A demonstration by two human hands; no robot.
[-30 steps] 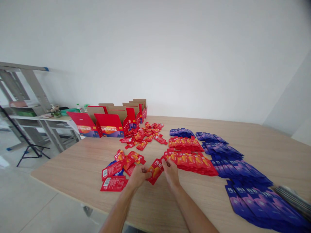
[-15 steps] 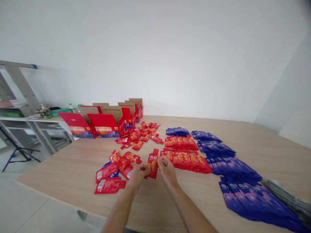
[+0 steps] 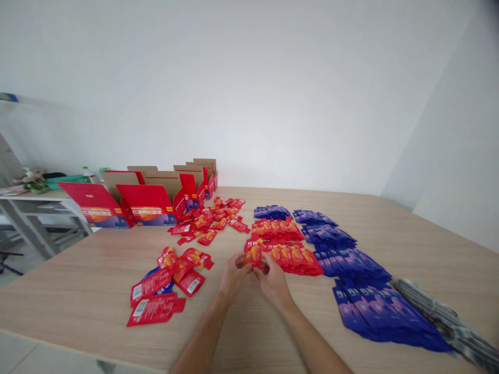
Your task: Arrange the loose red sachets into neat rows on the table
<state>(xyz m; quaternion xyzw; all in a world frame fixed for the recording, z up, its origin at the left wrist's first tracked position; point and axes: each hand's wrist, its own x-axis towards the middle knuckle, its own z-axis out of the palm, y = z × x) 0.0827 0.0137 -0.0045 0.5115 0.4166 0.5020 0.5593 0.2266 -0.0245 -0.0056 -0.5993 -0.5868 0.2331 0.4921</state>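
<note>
OK so the left hand [image 3: 234, 276] and right hand [image 3: 273, 278] are both pinching one red sachet [image 3: 252, 254] mid-table [image 3: 89, 275], at the left end of the nearer red row [image 3: 294, 258]. Loose sachets [image 3: 154, 286] lie toward the surface's left edge, blue stacks [image 3: 351, 262] toward its right edge.

left hand [image 3: 233, 276]: fingers pinched | right hand [image 3: 273, 279]: fingers bent inward, near left | forearms [image 3: 206, 332] converging forward

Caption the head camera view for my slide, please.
Left hand and right hand hold a red sachet at the left end of overlapping red sachets.
</note>
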